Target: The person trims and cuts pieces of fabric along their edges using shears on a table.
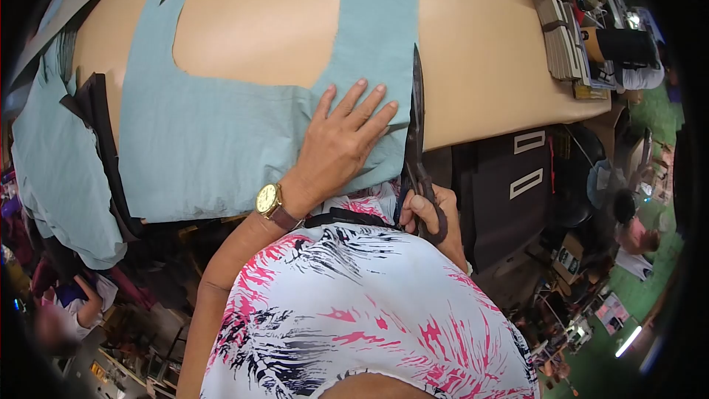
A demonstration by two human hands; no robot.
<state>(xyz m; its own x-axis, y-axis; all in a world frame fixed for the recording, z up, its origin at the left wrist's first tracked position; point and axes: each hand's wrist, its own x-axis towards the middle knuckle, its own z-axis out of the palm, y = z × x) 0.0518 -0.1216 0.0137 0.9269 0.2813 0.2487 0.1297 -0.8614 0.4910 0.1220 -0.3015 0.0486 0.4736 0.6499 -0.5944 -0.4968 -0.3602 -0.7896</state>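
Left hand (pixel 341 133) flat, grasping nothing, fingers spread on the blue-green cut fabric (pixel 214 129), which lies across the near part of the table (pixel 480 59). Right hand (pixel 443 218) grips the dark scissors (pixel 416 114) by the handles, blades pointing far along the fabric's right edge.

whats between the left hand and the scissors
A narrow strip of the blue-green cloth lies between the left hand and the blades of the scissors; no other object shows there. The head view shows this.
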